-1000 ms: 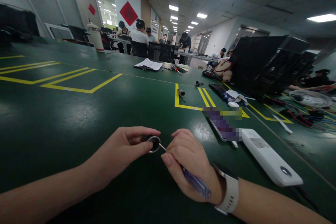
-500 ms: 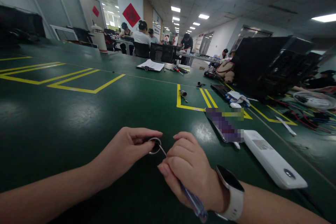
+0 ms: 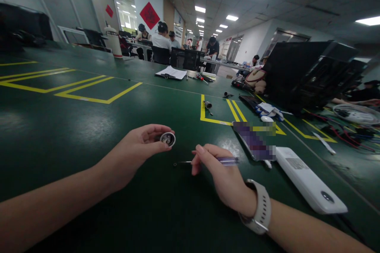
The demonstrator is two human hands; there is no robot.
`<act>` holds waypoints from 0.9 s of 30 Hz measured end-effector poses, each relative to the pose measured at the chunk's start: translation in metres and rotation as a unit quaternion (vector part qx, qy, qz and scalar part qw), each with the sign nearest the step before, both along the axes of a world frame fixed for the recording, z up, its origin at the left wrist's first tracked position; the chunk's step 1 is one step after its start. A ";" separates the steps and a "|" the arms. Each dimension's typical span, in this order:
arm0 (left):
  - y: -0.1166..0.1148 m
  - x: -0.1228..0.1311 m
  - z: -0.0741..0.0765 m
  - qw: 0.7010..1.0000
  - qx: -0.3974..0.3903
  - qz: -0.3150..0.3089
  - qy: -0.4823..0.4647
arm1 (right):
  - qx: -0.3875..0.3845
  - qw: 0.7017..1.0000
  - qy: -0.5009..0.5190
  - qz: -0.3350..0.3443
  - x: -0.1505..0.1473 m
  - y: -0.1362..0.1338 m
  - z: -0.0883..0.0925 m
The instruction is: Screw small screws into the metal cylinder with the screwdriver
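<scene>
Between thumb and fingers my left hand (image 3: 138, 148) holds a small round metal part (image 3: 168, 139), its open end facing me and small fittings visible inside. To the right, my right hand (image 3: 219, 174) is closed on a screwdriver (image 3: 228, 161) with a clear purple handle. Its thin shaft points left, and a tiny dark piece (image 3: 175, 164) shows at the tip. The shaft and the round part are apart. A similar metal part (image 3: 208, 104) lies farther off, inside a yellow tape outline.
A phone (image 3: 252, 142) and a white power bank (image 3: 308, 180) lie right of my right hand. Farther back are a clipboard (image 3: 171, 72), a red-handled tool (image 3: 202, 78), cloth (image 3: 268, 110) and a large black case (image 3: 305, 75). Several people sit or stand beyond.
My left hand has risen slightly with the round part. My right hand has turned over and drawn away from it, so the screwdriver's tip is outside the part and its shaft lies nearly level.
</scene>
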State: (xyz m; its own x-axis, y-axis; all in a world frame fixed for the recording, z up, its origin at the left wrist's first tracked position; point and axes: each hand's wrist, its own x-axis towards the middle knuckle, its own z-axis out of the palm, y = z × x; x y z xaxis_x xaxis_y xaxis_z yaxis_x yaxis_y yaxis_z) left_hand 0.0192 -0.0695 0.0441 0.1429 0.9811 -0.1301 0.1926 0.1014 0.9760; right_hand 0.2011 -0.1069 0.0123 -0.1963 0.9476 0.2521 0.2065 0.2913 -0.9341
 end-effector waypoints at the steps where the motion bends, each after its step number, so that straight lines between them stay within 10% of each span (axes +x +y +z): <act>1: 0.001 -0.001 0.001 1.000 -0.002 0.001 -0.001 | -0.042 0.999 0.024 0.010 0.000 0.004 -0.004; 27: -0.010 0.003 -0.014 0.994 -0.053 -0.080 -0.046 | -0.040 0.995 -0.094 0.012 -0.003 0.008 -0.009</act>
